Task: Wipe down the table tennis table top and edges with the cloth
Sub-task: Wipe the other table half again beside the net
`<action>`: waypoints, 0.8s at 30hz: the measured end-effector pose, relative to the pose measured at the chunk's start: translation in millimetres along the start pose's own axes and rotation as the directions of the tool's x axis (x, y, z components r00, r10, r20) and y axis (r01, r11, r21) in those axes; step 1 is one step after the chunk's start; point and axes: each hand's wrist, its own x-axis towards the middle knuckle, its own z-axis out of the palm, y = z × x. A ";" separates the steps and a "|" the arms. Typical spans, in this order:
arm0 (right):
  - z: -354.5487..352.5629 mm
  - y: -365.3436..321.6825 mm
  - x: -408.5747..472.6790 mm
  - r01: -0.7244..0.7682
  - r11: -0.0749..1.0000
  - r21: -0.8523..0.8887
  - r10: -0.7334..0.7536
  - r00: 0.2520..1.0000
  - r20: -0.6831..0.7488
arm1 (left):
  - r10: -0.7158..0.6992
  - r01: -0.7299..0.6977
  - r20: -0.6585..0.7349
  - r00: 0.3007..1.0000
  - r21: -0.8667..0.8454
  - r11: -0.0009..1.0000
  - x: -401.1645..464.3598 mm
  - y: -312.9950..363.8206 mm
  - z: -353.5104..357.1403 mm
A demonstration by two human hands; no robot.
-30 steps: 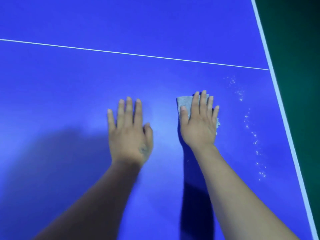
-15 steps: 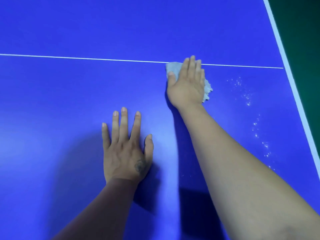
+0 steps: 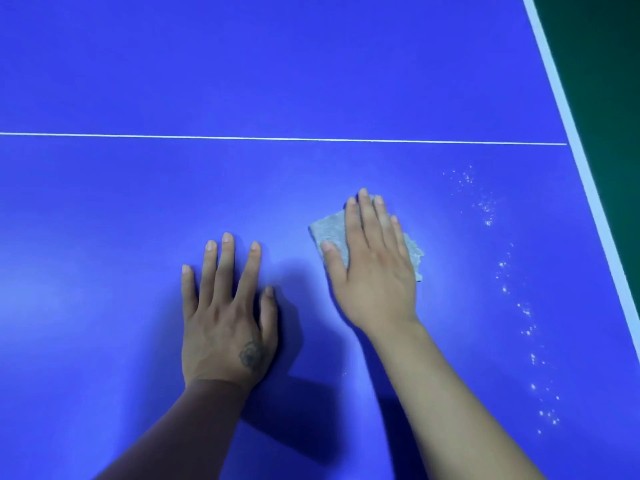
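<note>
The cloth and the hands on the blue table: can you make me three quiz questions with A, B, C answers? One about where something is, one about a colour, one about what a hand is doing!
1. Where are the white specks?
A. Between the cloth and the white side stripe
B. Under the left hand
C. Beyond the thin white line

2. What colour is the cloth?
A. Red
B. Light grey
C. Black

3. What is the right hand doing?
A. Raised in the air
B. Making a fist
C. Pressing flat on the cloth

Answers:
1 A: the specks trail down the table to the right of the cloth, short of the white side stripe.
2 B: the cloth shows pale grey beside the fingers.
3 C: its straight fingers lie on the cloth, while the left hand rests flat on bare table.
</note>
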 end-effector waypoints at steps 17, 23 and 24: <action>21.5 -68.0 34.2 0.031 0.997 0.076 -0.024 0.995 -0.092 | 0.019 -0.019 -0.004 1.000 0.008 1.000 -1.1 -3.2 5.2; -3.6 -18.1 -68.3 0.004 0.999 0.034 -0.003 1.000 -0.012 | 0.016 -0.016 0.005 1.000 0.000 1.000 -0.8 -2.3 3.7; -7.4 -5.3 -73.4 -0.028 0.999 0.016 0.028 1.000 -0.005 | 0.016 -0.016 0.006 1.000 0.004 1.000 -0.4 -2.7 3.5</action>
